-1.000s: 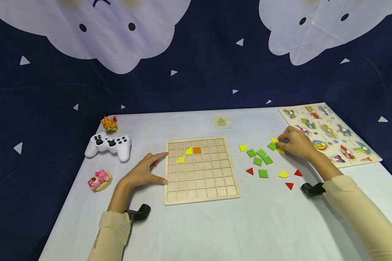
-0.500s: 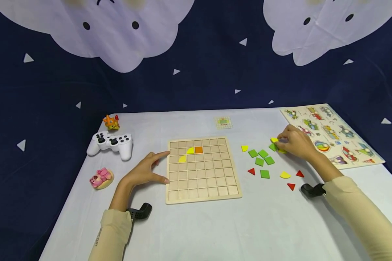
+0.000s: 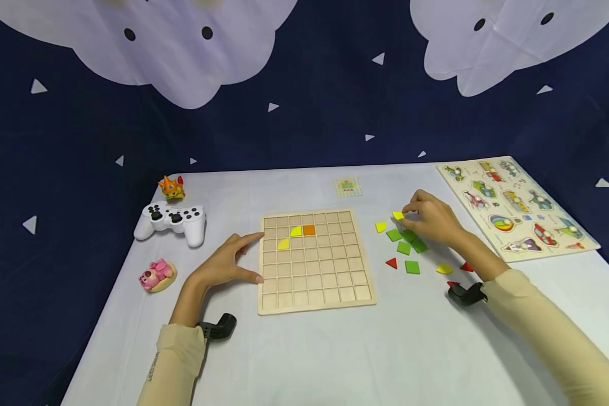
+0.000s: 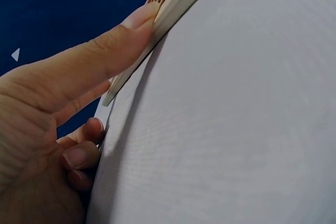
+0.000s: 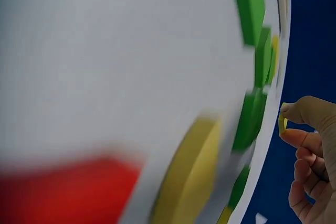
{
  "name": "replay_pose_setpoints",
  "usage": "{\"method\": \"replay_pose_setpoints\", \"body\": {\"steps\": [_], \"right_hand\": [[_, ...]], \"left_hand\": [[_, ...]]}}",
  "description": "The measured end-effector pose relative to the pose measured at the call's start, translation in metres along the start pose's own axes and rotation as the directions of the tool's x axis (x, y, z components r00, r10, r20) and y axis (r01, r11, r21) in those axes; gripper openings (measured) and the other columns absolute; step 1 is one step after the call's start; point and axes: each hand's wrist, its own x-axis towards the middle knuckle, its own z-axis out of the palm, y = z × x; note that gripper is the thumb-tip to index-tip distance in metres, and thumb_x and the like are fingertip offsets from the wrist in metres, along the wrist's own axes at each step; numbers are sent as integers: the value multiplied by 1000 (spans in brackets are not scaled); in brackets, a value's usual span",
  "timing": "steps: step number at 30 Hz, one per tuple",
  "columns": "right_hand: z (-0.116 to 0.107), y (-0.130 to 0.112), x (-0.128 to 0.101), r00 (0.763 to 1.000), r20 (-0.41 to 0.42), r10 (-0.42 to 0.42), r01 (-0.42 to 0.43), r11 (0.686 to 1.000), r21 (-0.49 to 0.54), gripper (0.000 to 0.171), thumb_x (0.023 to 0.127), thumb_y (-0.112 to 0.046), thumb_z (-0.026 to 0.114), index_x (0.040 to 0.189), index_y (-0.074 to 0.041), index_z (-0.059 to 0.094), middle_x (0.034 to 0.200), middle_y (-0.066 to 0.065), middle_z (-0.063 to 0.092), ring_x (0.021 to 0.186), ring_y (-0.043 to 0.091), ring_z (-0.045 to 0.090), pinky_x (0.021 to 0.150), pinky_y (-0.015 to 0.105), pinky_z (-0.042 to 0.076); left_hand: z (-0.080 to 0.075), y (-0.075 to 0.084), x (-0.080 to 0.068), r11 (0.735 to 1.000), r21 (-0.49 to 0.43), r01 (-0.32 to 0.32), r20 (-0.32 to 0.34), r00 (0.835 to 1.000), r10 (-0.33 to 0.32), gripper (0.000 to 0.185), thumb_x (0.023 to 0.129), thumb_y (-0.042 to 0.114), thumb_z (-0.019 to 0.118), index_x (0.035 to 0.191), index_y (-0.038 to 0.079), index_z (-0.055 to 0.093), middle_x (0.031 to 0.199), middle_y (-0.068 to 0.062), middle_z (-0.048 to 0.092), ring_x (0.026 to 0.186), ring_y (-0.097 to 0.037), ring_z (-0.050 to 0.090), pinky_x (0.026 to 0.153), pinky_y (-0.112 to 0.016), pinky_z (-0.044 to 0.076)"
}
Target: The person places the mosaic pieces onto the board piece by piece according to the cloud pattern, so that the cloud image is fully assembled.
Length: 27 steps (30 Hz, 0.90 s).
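Note:
My right hand [image 3: 435, 220] pinches a yellow quarter-circle tile [image 3: 398, 215] between thumb and finger, above the loose pieces. In the right wrist view the yellow tile [image 5: 282, 123] shows edge-on at the fingertips. My left hand [image 3: 223, 264] touches the left edge of a wooden grid board [image 3: 312, 285] with spread thumb and index finger; the left wrist view shows the thumb [image 4: 139, 19] against the board's side. In the grid lie an orange square [image 3: 309, 230] and two yellow quarter-circle tiles [image 3: 296, 231]. Green square tiles [image 3: 413, 267] lie below the right hand, some partly covered by it.
Red triangles [image 3: 392, 263] and further yellow tiles [image 3: 380, 227] lie right of the board. A small pattern card [image 3: 347, 186] lies behind it. A picture puzzle [image 3: 517, 208] is at far right. At left are a white game controller [image 3: 172, 220], an orange figurine [image 3: 171, 187] and a pink figurine [image 3: 156, 275].
My right hand has moved left from beside the picture puzzle, carrying the yellow quarter-circle tile over the green squares. My left hand stays at the board's edge.

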Motion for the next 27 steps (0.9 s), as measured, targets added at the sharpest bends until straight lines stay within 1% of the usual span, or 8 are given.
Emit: {"method": "replay_pose_setpoints", "body": {"steps": [3,10,12,17,23,27], "right_hand": [[3,-14,7,1000,-3,-24,24,1000,16,26,81,-19,78,99,1,77,95,8,56,80,19,49,68,37,44],[12,-51,17,993,-2,-121,121,990,76,24,80,-17,79,97,0,77,93,8,56,73,16,47,62,32,43],[15,-62,19,990,1,-144,144,985,93,24,80,-17,80,97,0,77,93,8,56,73,15,48,62,32,44],[22,-86,25,980,-4,-197,197,976,93,24,79,-18,81,96,-1,77,92,5,55,77,16,51,66,34,47],[27,-110,30,970,3,-243,241,965,104,24,79,-18,81,95,1,77,92,4,56,79,18,54,69,34,50],[33,-124,31,957,5,-289,287,953,99,23,79,-18,81,93,0,77,92,5,57,80,18,55,69,33,51]], "left_hand": [[-1,1,0,1000,3,1,1,1000,-1,102,64,30,94,151,19,43,98,-8,39,92,-22,37,80,-37,33],[-1,3,0,1000,-6,7,0,1000,-7,102,63,29,94,151,18,43,98,-8,39,92,-22,38,81,-37,33],[-1,3,0,1000,-7,10,0,1000,-10,102,63,29,94,151,18,43,98,-8,38,92,-22,38,81,-37,33],[-1,3,1,1000,-11,10,2,1000,-10,102,63,28,94,151,19,43,98,-8,38,92,-22,38,81,-37,33],[-1,2,1,1000,-16,3,4,1000,-3,102,63,28,94,151,19,43,98,-7,38,92,-22,37,81,-37,33],[-1,2,1,1000,-18,5,6,1000,-5,102,64,28,94,151,18,43,98,-7,38,92,-22,37,81,-38,33]]}}
